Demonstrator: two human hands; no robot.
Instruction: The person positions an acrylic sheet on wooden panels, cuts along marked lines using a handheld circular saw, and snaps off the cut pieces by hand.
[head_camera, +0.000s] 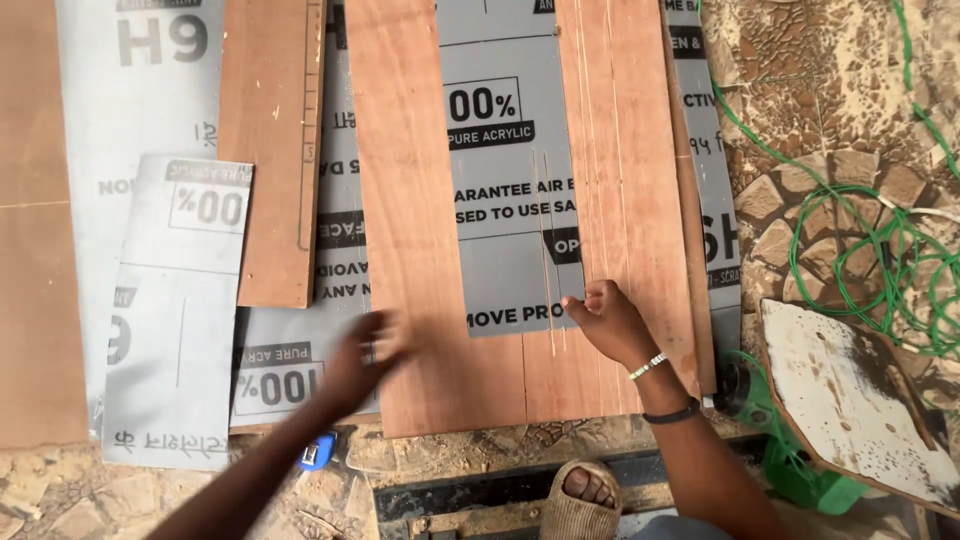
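Our right hand (608, 318), fingers curled, pins corner of grey sheet (510, 180) on plywood (420, 250), frame centre. Left hand (365, 360) blurred, seems open, empty, lower centre. We judge positioning step underway; next needs left steadying plywood. Green hose (870, 250) right.

Acrylic sheet (510, 200) on plywood board (410, 300), coiled cord (870, 260) right, tape measure (318, 452) below-left.

Flat plywood board (420, 250) open to reach; green cable coils (880, 260) (tangled) and broken slab (850, 390) crowd right side.
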